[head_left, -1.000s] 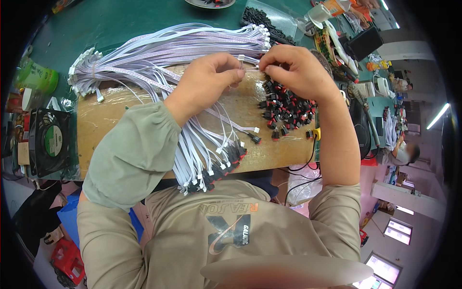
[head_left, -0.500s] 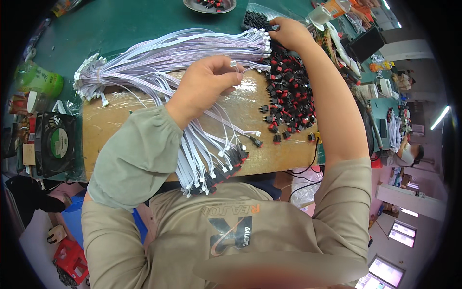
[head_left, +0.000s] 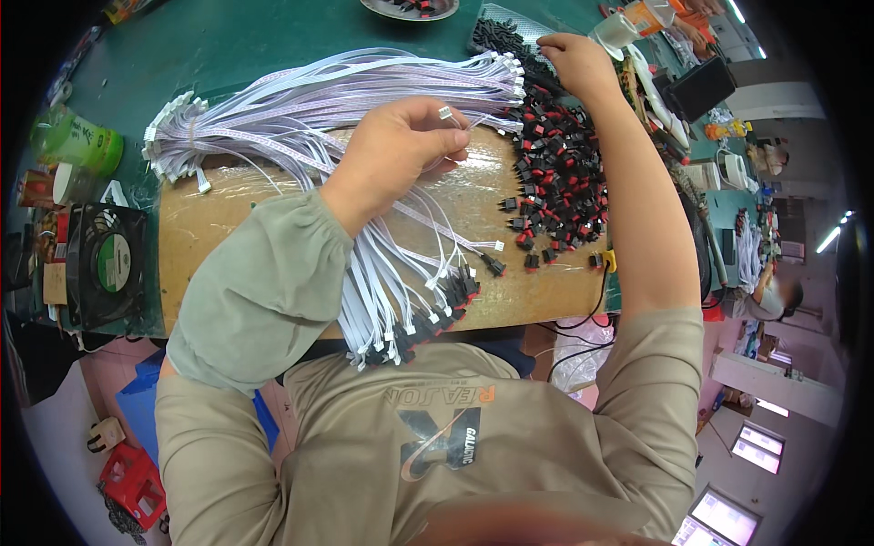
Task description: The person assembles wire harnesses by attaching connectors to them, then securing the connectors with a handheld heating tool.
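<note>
White ribbon cables (head_left: 346,91) lie fanned in a thick bundle across the far side of the brown board (head_left: 228,209), their small white plugs lined up at both ends, while a second bunch of cables with black switches (head_left: 410,318) fitted trails off the board's near edge toward the person's chest. The left hand (head_left: 396,155) rests over the middle of the board, thumb and forefinger pinched around a single white connector (head_left: 446,113) at the end of one thin cable. The right hand (head_left: 578,59) reaches to the far right, fingers curled down onto the far end of the pile of black-and-red switches (head_left: 555,182) (whether it actually grips one cannot be told from here). That pile spreads along the right part of the board, just beside the cable ends. On the green table (head_left: 228,45) to the left stand a green can (head_left: 77,141) and a black cooling fan (head_left: 105,264); a shallow dish (head_left: 410,9) of parts sits at the far edge.
</note>
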The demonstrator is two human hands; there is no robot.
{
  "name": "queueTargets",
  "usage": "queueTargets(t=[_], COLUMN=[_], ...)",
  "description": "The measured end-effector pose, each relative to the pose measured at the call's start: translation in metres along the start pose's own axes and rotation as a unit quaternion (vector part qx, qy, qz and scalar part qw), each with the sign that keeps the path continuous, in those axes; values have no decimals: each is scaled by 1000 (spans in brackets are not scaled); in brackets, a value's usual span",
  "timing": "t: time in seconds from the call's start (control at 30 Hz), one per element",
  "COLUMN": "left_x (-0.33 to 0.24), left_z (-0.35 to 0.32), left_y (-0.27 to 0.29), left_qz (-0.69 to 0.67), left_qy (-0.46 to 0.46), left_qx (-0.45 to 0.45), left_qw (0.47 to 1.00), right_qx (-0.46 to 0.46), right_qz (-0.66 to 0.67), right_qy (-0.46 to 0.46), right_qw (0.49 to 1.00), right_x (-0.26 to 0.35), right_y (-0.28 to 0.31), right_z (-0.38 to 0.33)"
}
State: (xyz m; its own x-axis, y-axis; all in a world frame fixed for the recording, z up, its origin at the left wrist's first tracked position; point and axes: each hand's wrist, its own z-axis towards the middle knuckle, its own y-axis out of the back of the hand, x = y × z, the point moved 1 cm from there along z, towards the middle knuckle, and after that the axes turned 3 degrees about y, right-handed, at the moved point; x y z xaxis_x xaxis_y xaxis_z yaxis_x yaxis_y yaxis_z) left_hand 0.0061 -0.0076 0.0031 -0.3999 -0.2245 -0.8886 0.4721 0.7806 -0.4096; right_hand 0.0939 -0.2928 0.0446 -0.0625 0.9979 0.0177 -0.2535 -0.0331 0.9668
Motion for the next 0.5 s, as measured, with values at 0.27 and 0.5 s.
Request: queueTargets(t=[0.27,0.5], left_x=[0,1], left_z=[-1,-2], left_y=[0,-1], left_qz=[10,17], left_qy=[3,-21], left_qx=[4,-1], left_qw=[1000,1000], right_qx=[82,124], right_qz=[399,483], right_qy=[3,45], right_qw=[913,866], right_x=[69,95], right_y=[59,62], right_z=[-65,-91])
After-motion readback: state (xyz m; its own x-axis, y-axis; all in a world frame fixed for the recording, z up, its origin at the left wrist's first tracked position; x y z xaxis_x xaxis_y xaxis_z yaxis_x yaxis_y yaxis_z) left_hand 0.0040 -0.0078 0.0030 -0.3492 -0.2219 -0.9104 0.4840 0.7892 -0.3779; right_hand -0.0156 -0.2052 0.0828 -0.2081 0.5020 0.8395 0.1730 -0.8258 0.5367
